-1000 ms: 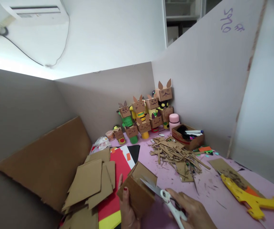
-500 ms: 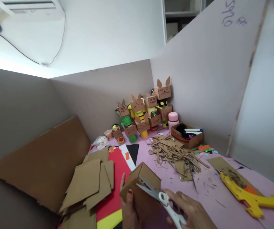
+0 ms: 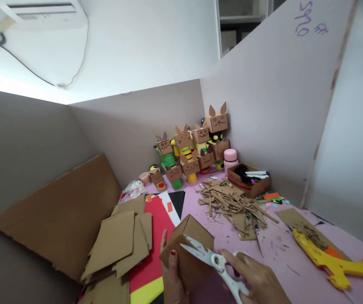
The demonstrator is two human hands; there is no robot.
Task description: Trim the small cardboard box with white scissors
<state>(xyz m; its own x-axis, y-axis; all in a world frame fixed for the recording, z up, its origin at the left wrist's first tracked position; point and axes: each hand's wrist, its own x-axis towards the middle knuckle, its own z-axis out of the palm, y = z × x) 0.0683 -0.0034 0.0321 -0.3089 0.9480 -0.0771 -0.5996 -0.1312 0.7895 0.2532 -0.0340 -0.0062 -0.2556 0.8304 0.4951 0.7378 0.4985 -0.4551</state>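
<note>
My left hand (image 3: 172, 270) grips a small cardboard box (image 3: 197, 264) from its left side, the thumb pressed against a near face. My right hand (image 3: 254, 274) is wrapped round the white handles of a pair of scissors (image 3: 221, 264). Their blades are parted and lie over the box's upper edge, pointing left. Whether any cardboard sits between the blades I cannot tell. Behind the box, a heap of thin cardboard strips (image 3: 228, 202) covers part of the pink tabletop.
Cardboard sheets (image 3: 112, 240) are stacked at left, beside red paper (image 3: 156, 211). A yellow glue gun (image 3: 330, 257) lies at right. Several cardboard animal figures (image 3: 190, 166), a pink flask (image 3: 230, 158) and a box of markers (image 3: 264, 183) stand at the back. Grey panels enclose the table.
The scissor blades have opened wider over the box's edge. My left hand and the box keep nearly the same place; the whole view has shifted slightly.
</note>
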